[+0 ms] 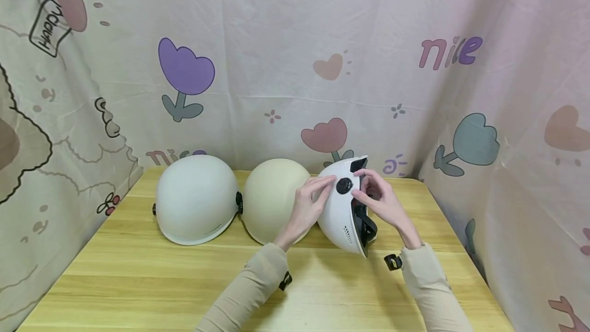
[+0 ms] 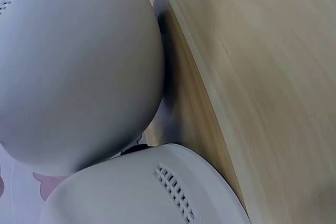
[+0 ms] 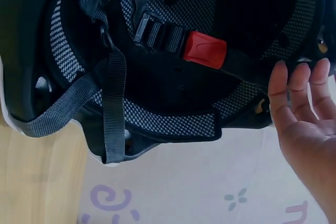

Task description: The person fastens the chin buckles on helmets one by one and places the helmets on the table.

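A white open-face helmet (image 1: 338, 224) sits tipped at the table's right, its opening turned to the right and a black round side disc (image 1: 344, 185) facing me. My left hand (image 1: 306, 206) rests its straightened fingertips on the shell left of that disc. On the other side, my right hand (image 1: 384, 204) holds the rim, thumb and index finger near the disc. In the right wrist view, several fingers (image 3: 299, 95) lie at the inner edge. The dark lining, grey straps (image 3: 114, 98) and red buckle (image 3: 205, 50) show there; my left hand is out of the left wrist view.
To the left stand a cream helmet (image 1: 272, 199) and a larger off-white helmet (image 1: 198, 199), side by side on the wooden table (image 1: 161, 281). A patterned cloth (image 1: 258, 65) hangs behind and at both sides. Black wrist devices (image 1: 393, 262) sit near the sleeves.
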The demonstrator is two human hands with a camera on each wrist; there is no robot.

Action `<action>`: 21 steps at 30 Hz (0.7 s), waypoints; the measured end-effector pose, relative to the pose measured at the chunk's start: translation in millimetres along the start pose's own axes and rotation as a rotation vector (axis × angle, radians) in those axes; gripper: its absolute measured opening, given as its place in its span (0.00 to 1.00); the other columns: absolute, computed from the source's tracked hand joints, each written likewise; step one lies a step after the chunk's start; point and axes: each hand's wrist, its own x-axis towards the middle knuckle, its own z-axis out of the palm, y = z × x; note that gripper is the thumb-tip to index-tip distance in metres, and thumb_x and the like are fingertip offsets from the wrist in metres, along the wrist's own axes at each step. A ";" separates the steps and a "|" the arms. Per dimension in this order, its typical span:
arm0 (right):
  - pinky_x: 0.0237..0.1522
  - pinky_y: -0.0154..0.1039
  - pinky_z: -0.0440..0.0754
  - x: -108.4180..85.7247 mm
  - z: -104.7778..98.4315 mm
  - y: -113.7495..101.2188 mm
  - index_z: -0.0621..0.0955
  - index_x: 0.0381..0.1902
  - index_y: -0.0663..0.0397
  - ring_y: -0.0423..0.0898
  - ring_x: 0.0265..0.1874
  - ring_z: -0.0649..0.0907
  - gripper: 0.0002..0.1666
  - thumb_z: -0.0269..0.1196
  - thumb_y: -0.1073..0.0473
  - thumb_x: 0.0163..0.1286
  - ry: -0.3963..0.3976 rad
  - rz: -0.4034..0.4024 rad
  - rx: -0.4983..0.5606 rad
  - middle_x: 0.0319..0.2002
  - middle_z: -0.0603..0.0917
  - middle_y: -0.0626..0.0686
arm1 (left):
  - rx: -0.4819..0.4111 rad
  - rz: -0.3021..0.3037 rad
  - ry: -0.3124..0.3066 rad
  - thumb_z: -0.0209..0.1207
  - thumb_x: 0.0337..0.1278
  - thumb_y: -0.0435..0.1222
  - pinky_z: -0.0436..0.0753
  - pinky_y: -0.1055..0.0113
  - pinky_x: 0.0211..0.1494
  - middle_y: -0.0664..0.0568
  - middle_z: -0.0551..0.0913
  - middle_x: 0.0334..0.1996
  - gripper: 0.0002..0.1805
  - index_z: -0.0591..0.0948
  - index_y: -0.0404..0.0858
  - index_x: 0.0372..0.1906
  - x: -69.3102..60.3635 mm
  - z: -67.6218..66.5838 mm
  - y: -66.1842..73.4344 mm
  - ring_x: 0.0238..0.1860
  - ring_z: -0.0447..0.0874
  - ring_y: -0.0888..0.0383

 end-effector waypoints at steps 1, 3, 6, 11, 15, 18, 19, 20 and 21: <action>0.27 0.29 0.76 0.2 -0.4 -1.3 0.75 0.57 0.62 0.35 0.25 0.75 0.24 0.66 0.73 0.64 0.001 0.024 -0.001 0.28 0.73 0.49 | -0.003 -0.014 -0.002 0.60 0.69 0.32 0.78 0.60 0.69 0.48 0.88 0.55 0.14 0.85 0.38 0.56 -0.2 -0.4 0.1 0.58 0.83 0.52; 0.26 0.29 0.75 0.5 -0.7 -4.6 0.74 0.57 0.59 0.36 0.25 0.75 0.26 0.69 0.70 0.62 0.009 0.067 -0.026 0.27 0.73 0.49 | -0.006 -0.036 -0.005 0.60 0.69 0.33 0.78 0.59 0.70 0.49 0.87 0.56 0.15 0.85 0.39 0.57 -0.4 -1.0 0.5 0.59 0.82 0.52; 0.25 0.28 0.75 1.5 -1.0 -9.4 0.73 0.57 0.57 0.37 0.25 0.76 0.28 0.72 0.66 0.61 0.026 0.115 -0.075 0.27 0.75 0.49 | -0.015 -0.059 -0.010 0.60 0.69 0.33 0.77 0.59 0.70 0.49 0.87 0.56 0.15 0.85 0.39 0.57 -0.2 -1.7 0.5 0.59 0.82 0.53; 0.23 0.34 0.82 1.6 -2.1 -14.7 0.70 0.58 0.58 0.39 0.21 0.81 0.27 0.70 0.63 0.65 0.012 0.188 -0.076 0.27 0.84 0.54 | -0.030 -0.096 -0.021 0.60 0.69 0.34 0.76 0.60 0.72 0.51 0.87 0.56 0.15 0.84 0.41 0.58 0.1 -2.3 0.1 0.61 0.81 0.54; 0.23 0.43 0.86 1.6 -4.1 -17.6 0.70 0.62 0.60 0.40 0.20 0.84 0.27 0.66 0.65 0.69 -0.044 0.217 -0.039 0.32 0.87 0.67 | -0.039 -0.116 -0.020 0.60 0.69 0.35 0.75 0.61 0.72 0.52 0.87 0.56 0.15 0.85 0.42 0.58 -0.4 -3.2 0.3 0.61 0.81 0.56; 0.27 0.48 0.89 1.3 -6.2 -18.8 0.72 0.67 0.58 0.38 0.23 0.84 0.27 0.63 0.63 0.72 -0.095 0.237 -0.045 0.38 0.86 0.71 | -0.048 -0.127 -0.018 0.60 0.69 0.34 0.75 0.61 0.72 0.52 0.87 0.55 0.15 0.85 0.43 0.58 -0.9 -3.7 0.4 0.60 0.81 0.56; 0.28 0.47 0.89 1.2 -6.8 -18.9 0.72 0.68 0.57 0.38 0.24 0.84 0.28 0.62 0.62 0.73 -0.107 0.244 -0.051 0.39 0.85 0.71 | -0.050 -0.129 -0.017 0.60 0.69 0.34 0.76 0.61 0.72 0.52 0.87 0.55 0.15 0.85 0.43 0.58 -1.1 -3.8 0.4 0.60 0.81 0.56; 0.29 0.47 0.89 0.9 -7.3 -18.6 0.72 0.69 0.57 0.38 0.24 0.84 0.28 0.62 0.61 0.73 -0.117 0.251 -0.057 0.40 0.85 0.71 | -0.050 -0.130 -0.017 0.60 0.69 0.34 0.76 0.60 0.72 0.52 0.87 0.55 0.15 0.85 0.43 0.58 -1.3 -4.0 0.6 0.60 0.81 0.56; 0.30 0.46 0.89 0.5 -7.6 -18.2 0.72 0.70 0.57 0.38 0.25 0.84 0.28 0.61 0.61 0.74 -0.121 0.257 -0.059 0.42 0.85 0.71 | -0.051 -0.131 -0.017 0.60 0.69 0.35 0.76 0.60 0.72 0.52 0.87 0.55 0.15 0.85 0.43 0.58 -1.6 -4.1 0.6 0.60 0.81 0.55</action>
